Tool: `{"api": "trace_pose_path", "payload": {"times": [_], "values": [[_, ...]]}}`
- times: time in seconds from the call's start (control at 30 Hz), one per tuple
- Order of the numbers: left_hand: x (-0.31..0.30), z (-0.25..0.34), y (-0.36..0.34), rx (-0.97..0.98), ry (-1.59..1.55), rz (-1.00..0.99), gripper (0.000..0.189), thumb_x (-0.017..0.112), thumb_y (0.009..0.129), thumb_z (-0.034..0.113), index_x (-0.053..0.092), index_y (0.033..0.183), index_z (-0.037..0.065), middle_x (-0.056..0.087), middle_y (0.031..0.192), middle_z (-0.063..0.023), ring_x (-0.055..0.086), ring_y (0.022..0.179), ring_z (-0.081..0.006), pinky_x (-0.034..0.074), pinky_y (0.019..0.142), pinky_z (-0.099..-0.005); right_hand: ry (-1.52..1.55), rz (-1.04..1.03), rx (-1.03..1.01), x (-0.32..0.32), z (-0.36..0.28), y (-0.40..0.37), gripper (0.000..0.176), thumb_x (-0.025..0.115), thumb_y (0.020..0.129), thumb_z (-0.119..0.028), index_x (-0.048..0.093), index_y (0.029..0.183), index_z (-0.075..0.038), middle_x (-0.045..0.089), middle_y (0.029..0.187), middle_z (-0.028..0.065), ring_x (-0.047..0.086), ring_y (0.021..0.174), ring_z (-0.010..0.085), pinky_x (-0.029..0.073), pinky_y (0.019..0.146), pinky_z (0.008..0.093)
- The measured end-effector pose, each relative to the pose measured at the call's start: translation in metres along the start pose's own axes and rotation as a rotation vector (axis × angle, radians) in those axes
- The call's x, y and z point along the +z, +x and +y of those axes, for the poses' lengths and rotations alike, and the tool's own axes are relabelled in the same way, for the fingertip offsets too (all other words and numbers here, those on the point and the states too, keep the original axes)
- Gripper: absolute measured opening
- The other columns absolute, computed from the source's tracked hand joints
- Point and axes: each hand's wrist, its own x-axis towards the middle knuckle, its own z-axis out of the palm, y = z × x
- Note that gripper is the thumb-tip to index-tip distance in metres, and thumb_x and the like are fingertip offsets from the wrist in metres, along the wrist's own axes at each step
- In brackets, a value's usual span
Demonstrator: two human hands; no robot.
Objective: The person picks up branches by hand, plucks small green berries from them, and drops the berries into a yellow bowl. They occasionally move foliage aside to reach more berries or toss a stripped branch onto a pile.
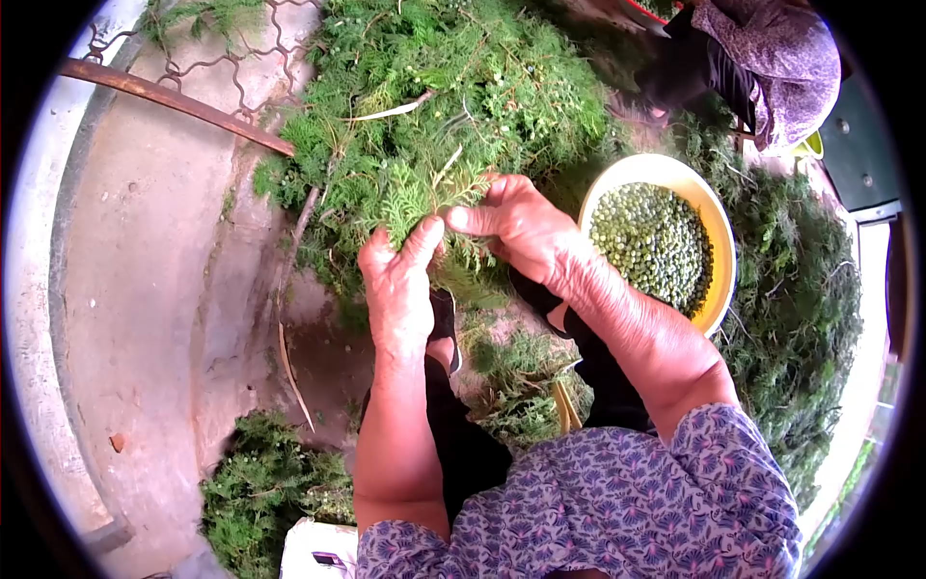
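My left hand (400, 280) and my right hand (521, 227) meet over a flat green conifer sprig (415, 198), both pinching it between thumb and fingers. The sprig lies at the near edge of a big heap of leafy green branches (463, 87) spread in front of me. Just right of my right wrist stands a yellow bowl (719, 217) filled with small round green seeds (651, 241). My forearms come up from purple patterned sleeves at the bottom of the view.
A smaller pile of green twigs (260, 492) lies at the lower left on the bare concrete ground (145, 270). A rusty metal bar (174, 101) crosses the upper left. Another person in patterned clothes (781, 58) crouches at the top right. More greenery (801, 289) fills the right.
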Motion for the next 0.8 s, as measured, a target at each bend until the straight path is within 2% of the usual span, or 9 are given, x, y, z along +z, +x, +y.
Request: {"api": "trace_pose_path", "payload": {"times": [0.17,0.27,0.37,0.43,0.5,0.57,0.63,0.7,0.8], "values": [[0.0,0.002,-0.001,-0.128,-0.112,-0.048,0.008,0.059,0.084,0.009,0.06,0.088,0.002,0.059,0.073,-0.0032,0.051,0.06,-0.0097,0.042,0.056,-0.0222,-0.003,0.004,0.059,-0.017,-0.006,0.003,0.015,0.064,0.078,-0.005,0.062,0.093,-0.004,0.065,0.082,0.0059,0.06,0.071,0.0134,0.049,0.066,0.0267],[-0.002,0.011,0.003,-0.182,-0.092,0.131,0.016,0.06,0.085,0.013,0.061,0.093,-0.001,0.063,0.08,-0.0059,0.058,0.071,-0.0128,0.045,0.06,-0.0226,-0.415,0.144,-0.005,-0.025,-0.038,-0.011,0.013,0.06,0.081,-0.005,0.061,0.093,-0.003,0.06,0.075,0.0063,0.054,0.062,0.0106,0.046,0.054,0.0212],[-0.007,0.007,0.007,-0.159,-0.231,0.244,0.016,0.068,0.079,0.014,0.059,0.089,0.004,0.064,0.083,-0.0059,0.056,0.064,-0.012,0.043,0.058,-0.0226,-1.059,0.232,-0.096,-0.062,-0.064,-0.031,0.021,0.052,0.079,-0.014,0.06,0.091,0.001,0.059,0.075,0.0076,0.053,0.064,0.0127,0.046,0.061,0.0262],[-0.006,0.007,0.008,-0.163,-0.323,0.293,0.018,0.066,0.08,0.012,0.052,0.091,0.006,0.061,0.086,-0.0058,0.055,0.071,-0.0127,0.044,0.06,-0.0286,-1.383,0.238,-0.411,-0.114,-0.067,-0.059,0.021,0.051,0.078,-0.012,0.059,0.089,0.004,0.058,0.078,0.0064,0.053,0.072,0.0129,0.045,0.069,0.0264],[-0.016,0.003,0.011,-0.17,-0.391,0.205,0.018,0.066,0.08,0.012,0.053,0.092,0.007,0.059,0.085,-0.0046,0.054,0.073,-0.0132,0.045,0.061,-0.0309,-1.497,0.437,-0.108,-0.131,-0.08,-0.087,0.019,0.05,0.078,-0.011,0.06,0.086,0.003,0.057,0.073,0.0058,0.054,0.067,0.0136,0.045,0.064,0.0261],[-0.016,0.005,0.013,-0.196,-0.401,0.237,0.016,0.065,0.08,0.01,0.054,0.091,0.007,0.059,0.087,-0.0044,0.054,0.073,-0.0136,0.046,0.062,-0.0321,-1.075,0.52,0.097,-0.186,-0.078,-0.109,0.018,0.053,0.076,-0.004,0.06,0.09,0.005,0.057,0.074,0.0068,0.054,0.064,0.0124,0.044,0.059,0.0246],[-0.016,0.005,0.012,-0.233,-0.4,0.268,0.014,0.065,0.081,0.009,0.054,0.09,0.008,0.059,0.088,-0.0042,0.054,0.073,-0.014,0.047,0.063,-0.0332,-0.777,0.586,0.019,-0.221,-0.075,-0.125,0.021,0.054,0.078,-0.004,0.058,0.096,0.005,0.059,0.081,0.0076,0.055,0.069,0.0133,0.047,0.064,0.0255],[-0.012,0.002,0.01,-0.224,-0.357,0.204,0.012,0.063,0.081,0.008,0.055,0.09,0.008,0.059,0.089,-0.004,0.055,0.075,-0.0147,0.048,0.066,-0.0354,-0.591,0.58,-0.217,-0.161,-0.073,-0.127,0.025,0.056,0.082,-0.005,0.055,0.105,0.005,0.058,0.097,0.0104,0.058,0.09,0.0179,0.049,0.083,0.0274],[0.0,-0.004,0.005,-0.281,-0.251,0.175,0.009,0.062,0.082,0.011,0.058,0.09,0.008,0.061,0.09,-0.0044,0.058,0.079,-0.0152,0.05,0.067,-0.0368,-0.442,0.477,-0.317,-0.115,-0.068,-0.097,0.022,0.053,0.085,-0.003,0.054,0.106,0.004,0.059,0.094,0.0121,0.06,0.089,0.0229,0.05,0.083,0.0304]]}}
